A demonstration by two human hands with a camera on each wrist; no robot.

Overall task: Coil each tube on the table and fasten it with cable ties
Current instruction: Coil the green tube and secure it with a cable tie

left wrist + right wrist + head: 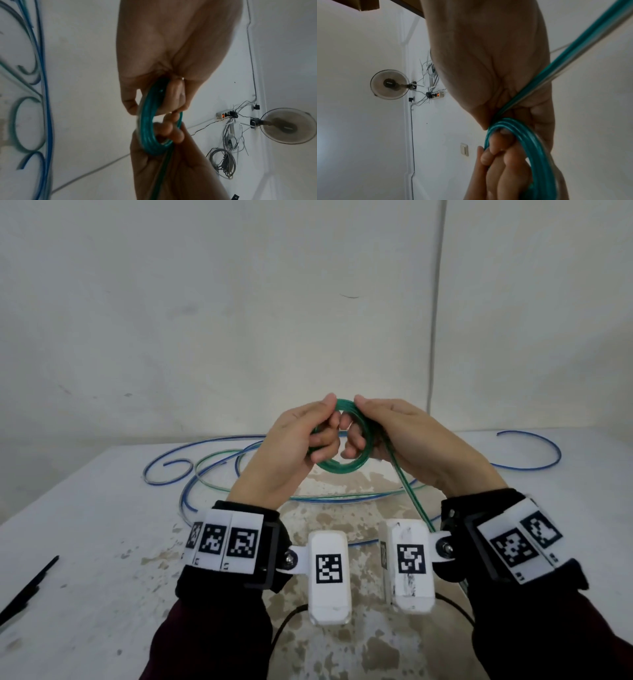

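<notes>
Coiling is partway: both hands, left hand (291,440) and right hand (407,440), grip the green tube (346,467) coil, tail loose; blue tubes (205,470) lie uncoiled at the desk's far edge.

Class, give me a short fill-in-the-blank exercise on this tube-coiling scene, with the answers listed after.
1. Both hands hold a coil of ____ tube above the table.
2. The loose tubes still lying on the table are mainly ____ in colour.
3. The black cable tie lies to the person's ____ side.
4. The uncoiled tail of the held tube runs past the ____ hand.

Answers: green; blue; left; right
</notes>
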